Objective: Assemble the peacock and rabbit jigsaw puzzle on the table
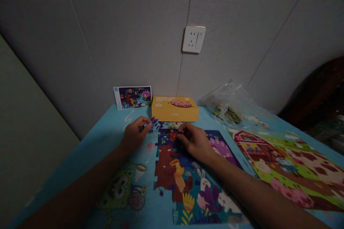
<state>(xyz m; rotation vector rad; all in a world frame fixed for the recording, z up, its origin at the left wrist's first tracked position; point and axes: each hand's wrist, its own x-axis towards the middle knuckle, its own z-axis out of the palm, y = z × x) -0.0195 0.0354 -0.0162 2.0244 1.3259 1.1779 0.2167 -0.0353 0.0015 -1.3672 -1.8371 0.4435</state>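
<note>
My left hand [135, 133] is closed on a small bunch of puzzle pieces [154, 124], blue and purple, just above the tablecloth left of the jigsaw puzzle. The partly assembled jigsaw puzzle [185, 186] lies flat, showing a brown bear, white rabbits and plants. Its left side has open, notched edges. Over the puzzle's upper part, my right hand [195, 142] pinches at what looks like a dark puzzle piece, mostly hidden by the fingers. A red patch shows beside those fingertips.
Behind the puzzle stands a yellow puzzle box [175, 109]; a picture card [133, 97] leans on the wall at its left. A clear plastic bag [231, 107] with pieces inside lies back right. A farm puzzle [290, 168] is on the right, on the blue tablecloth [91, 150].
</note>
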